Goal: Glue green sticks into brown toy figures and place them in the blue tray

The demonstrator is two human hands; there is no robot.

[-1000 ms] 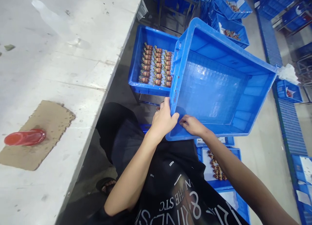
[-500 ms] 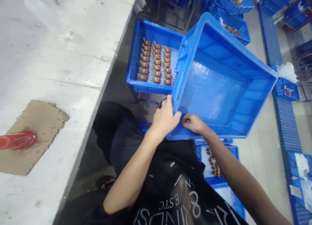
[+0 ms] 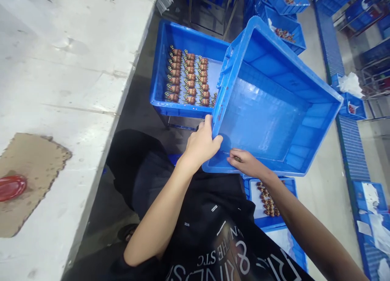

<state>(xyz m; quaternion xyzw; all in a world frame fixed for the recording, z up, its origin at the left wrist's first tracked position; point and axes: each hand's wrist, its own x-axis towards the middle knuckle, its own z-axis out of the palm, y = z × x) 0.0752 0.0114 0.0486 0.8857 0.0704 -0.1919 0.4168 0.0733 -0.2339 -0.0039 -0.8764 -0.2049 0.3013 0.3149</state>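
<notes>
A large blue plastic crate [image 3: 258, 114] is tilted up on its side in front of me, its bare inside facing me. My left hand [image 3: 201, 143] is closed around its near left rim, thumb on the inner side. My right hand [image 3: 246, 162] is curled into a fist at the lower inner wall. Something small and brownish shows between its fingers, too little to name. Behind the tilted crate stands another blue crate [image 3: 195, 34] on a stand. Small brown painted figurines [image 3: 174, 72] lie in rows on its white liner; the tilted crate covers its right side.
A white worktable [image 3: 82, 78] fills the left, with cardboard [image 3: 42, 163] under a red, glossy object [image 3: 12, 187]. Close to my right forearm, a low blue crate [image 3: 268, 221] holds more brown pieces [image 3: 268, 199]. Stacked crates [image 3: 282, 19] stand at the back right.
The view has shifted slightly, so table and crates sit further left. My right fist has turned a little, showing the brownish bit in it. My left hand keeps its hold on the rim.
</notes>
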